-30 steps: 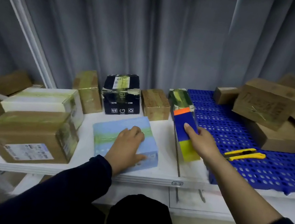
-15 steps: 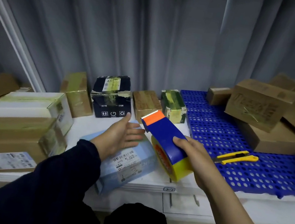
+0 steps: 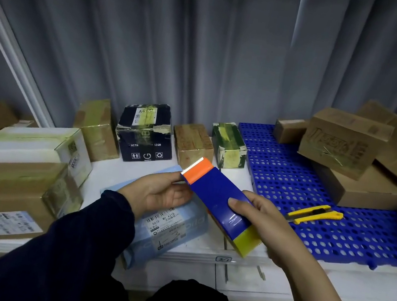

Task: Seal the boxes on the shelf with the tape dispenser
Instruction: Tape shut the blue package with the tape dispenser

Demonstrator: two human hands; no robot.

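Note:
My right hand (image 3: 257, 217) grips the blue tape dispenser (image 3: 218, 195), which has an orange toothed head and a yellow tape roll at its lower end. It is held in the air above the white shelf (image 3: 200, 255). My left hand (image 3: 158, 192) reaches to the orange head, with its fingers curled at the blade end. Under both hands a light blue box (image 3: 173, 228) with a printed label lies at the shelf's front edge, partly overhanging it.
Taped boxes stand along the back: a black one (image 3: 146, 133), brown ones (image 3: 192, 144) and a green-taped one (image 3: 228, 145). Two large stacked boxes (image 3: 11, 170) sit left. A blue perforated mat (image 3: 293, 177) holds a yellow utility knife (image 3: 313, 214) and brown cartons (image 3: 344, 141).
The right hand lifted the dispenser off the shelf and turned it toward me. The left hand left the light blue box and came to the orange head. The light blue box slid toward the front edge.

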